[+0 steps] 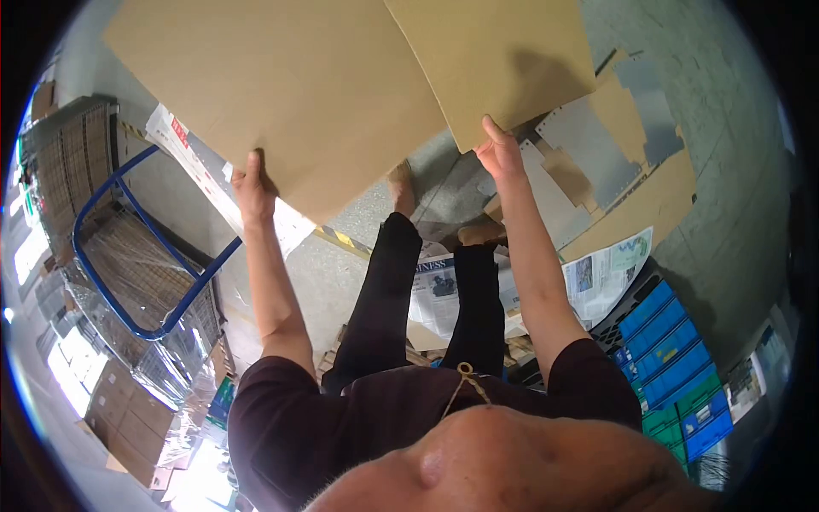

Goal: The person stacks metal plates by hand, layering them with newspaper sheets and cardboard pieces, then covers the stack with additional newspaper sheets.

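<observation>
My left hand [253, 189] is closed on the near left edge of a large brown cardboard sheet [281, 85], thumb on top and fingers hidden beneath. My right hand [499, 156] grips the near corner of a second cardboard piece [503, 60], its thumb over the edge. The two pieces lie side by side, divided by a slanting edge; whether they are joined cannot be told. Both are held out in front of me above the floor. A white printed paper [200, 175] with red lettering shows beneath the left sheet.
Grey and brown cut flat pieces [589, 141] lie on the floor at right, near newspaper sheets [610, 269]. Blue and green crates [661, 337] stand at lower right. To the left are a blue tubular handle [175, 316] and wrapped stacks [136, 264]. Yellow-black tape [343, 240] marks the floor.
</observation>
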Available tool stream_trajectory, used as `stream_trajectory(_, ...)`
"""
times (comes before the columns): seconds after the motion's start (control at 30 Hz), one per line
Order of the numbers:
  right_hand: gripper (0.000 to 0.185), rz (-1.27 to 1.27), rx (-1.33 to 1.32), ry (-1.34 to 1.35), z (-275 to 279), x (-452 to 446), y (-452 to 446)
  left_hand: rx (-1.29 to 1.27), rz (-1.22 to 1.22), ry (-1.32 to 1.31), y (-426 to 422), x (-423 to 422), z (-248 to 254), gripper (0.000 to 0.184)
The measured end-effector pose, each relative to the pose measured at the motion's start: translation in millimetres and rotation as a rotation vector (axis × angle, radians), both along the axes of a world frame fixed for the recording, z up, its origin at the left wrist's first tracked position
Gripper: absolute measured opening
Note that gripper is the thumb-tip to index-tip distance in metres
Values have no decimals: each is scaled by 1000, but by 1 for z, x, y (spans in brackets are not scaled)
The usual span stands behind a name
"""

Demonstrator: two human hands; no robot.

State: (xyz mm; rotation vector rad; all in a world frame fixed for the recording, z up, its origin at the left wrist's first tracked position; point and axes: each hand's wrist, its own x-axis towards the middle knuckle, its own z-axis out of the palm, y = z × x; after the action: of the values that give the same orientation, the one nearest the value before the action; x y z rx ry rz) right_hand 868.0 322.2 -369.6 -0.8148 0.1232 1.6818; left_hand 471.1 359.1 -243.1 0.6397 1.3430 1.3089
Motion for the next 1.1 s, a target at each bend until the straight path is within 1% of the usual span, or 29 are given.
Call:
stream_trajectory(0.07, 33, -41, 36, 17, -2, -25, 13, -61, -18, 20, -4, -43, -4, 24)
stream_trajectory(0.17, 35, -41, -10, 48, -31, -27, 15, -169, -55, 26, -16, -78, -18, 30)
stream_trajectory(0.27, 35, -13, -167, 21, -52, -23, 15, -234, -56, 33, -38, -94, -32, 37)
stream_trajectory(0.3, 35, 1, -163, 22, -51, -23, 19, -267, -41, 7, -50, -102, -36, 41)
stream_trajectory(0.4, 35, 38, -134, 1, -46, -27, 25, -367, 101, -15, -91, -124, -29, 39)
stream_trajectory(0.57, 39, 146, -10, -76, -31, -70, 53, -342, 95, -147, -142, -171, -5, 47)
stream_trajectory(0.67, 39, 244, -126, -246, -72, -99, 68, -324, 52, -243, -159, -198, 2, 50)
stream_trajectory(0.77, 42, 425, -85, -408, -78, -121, 90, -328, 80, -288, -167, -210, 2, 48)
stream_trajectory(0.87, 45, 412, -119, -379, -82, -131, 96, -325, 89, -297, -168, -211, 3, 48)
stream_trajectory(0.97, 45, 413, -202, -371, -91, -131, 80, -336, 83, -307, -168, -205, -2, 51)
stream_trajectory(1.07, 44, 451, -192, -395, -100, -126, 52, -324, 66, -319, -161, -196, -5, 55)
stream_trajectory(1.1, 41, 404, -281, -475, -96, -128, 44, -312, 59, -326, -158, -193, -6, 56)
